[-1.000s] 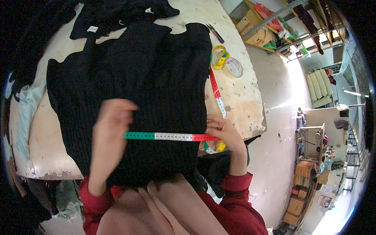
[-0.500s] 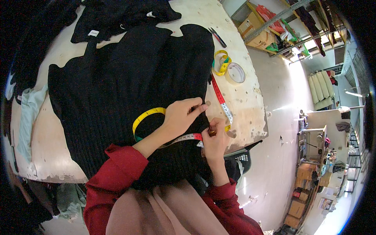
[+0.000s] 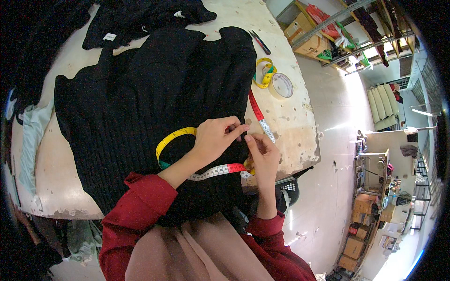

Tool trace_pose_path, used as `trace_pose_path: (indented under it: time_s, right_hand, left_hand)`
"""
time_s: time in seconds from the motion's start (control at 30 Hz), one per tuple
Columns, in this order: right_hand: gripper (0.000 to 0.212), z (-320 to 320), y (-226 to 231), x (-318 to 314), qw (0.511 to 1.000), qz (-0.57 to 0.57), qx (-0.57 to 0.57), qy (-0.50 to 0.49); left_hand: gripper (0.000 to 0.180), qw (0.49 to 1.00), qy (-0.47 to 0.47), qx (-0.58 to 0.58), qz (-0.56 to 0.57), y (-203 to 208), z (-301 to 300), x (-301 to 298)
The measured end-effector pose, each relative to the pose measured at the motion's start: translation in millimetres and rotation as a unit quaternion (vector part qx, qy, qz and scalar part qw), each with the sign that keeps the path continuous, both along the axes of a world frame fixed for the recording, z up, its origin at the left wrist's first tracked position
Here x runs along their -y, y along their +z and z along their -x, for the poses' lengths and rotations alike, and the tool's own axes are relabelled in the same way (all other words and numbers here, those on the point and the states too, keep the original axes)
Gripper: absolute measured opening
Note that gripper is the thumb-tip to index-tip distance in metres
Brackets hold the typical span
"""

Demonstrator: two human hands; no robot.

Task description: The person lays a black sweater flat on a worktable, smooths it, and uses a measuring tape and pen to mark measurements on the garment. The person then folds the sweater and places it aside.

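Note:
A black ribbed knit garment (image 3: pixel 154 89) lies spread over the table in front of me. At its right edge my left hand (image 3: pixel 216 136) is closed, thumb and forefinger pinching the fabric. Close beside it, my right hand (image 3: pixel 263 152) pinches the same edge, fingertips nearly meeting the left ones. A multicoloured tape measure (image 3: pixel 217 171) loops around my left wrist over the garment and passes under my right palm. Its red and white stretch (image 3: pixel 257 110) lies beside the garment's edge, and a yellow coil (image 3: pixel 267 77) rests farther up. My fingers hide the pinched bit of cloth.
A roll of clear tape (image 3: pixel 281 86) and small thread snips (image 3: pixel 260 43) lie along the table's right side. Another black garment (image 3: pixel 140 18) with a white label lies beyond. Pale cloth (image 3: pixel 35 140) hangs at the left. Shelves with boxes (image 3: pixel 304 37) stand across the floor.
My right hand has moved up along the garment's edge to meet my left fingertips. More of the tape's red and white part shows below it. The garment has shifted slightly left.

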State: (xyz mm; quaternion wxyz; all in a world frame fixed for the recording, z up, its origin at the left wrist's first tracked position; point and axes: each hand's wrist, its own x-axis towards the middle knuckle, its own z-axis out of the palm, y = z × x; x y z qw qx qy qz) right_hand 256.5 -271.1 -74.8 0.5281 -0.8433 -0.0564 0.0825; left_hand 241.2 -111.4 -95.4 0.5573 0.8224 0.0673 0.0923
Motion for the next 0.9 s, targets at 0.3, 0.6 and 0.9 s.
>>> trace_pose_path:
  time_s: [0.3,0.6,0.9]
  right_hand:
    - [0.019,-5,-5,-2,1.000,-0.018,0.011,0.000]
    - [0.017,-7,-8,5,1.000,-0.003,0.011,0.012]
    - [0.016,-2,-3,0,0.997,0.028,0.071,-0.013]
  left_hand:
    - [0.022,0.995,-0.007,0.056,-0.083,2,3,0]
    - [0.019,0.987,0.004,0.109,-0.115,3,2,5]
    - [0.024,0.969,-0.045,0.146,-0.193,-8,1,1]
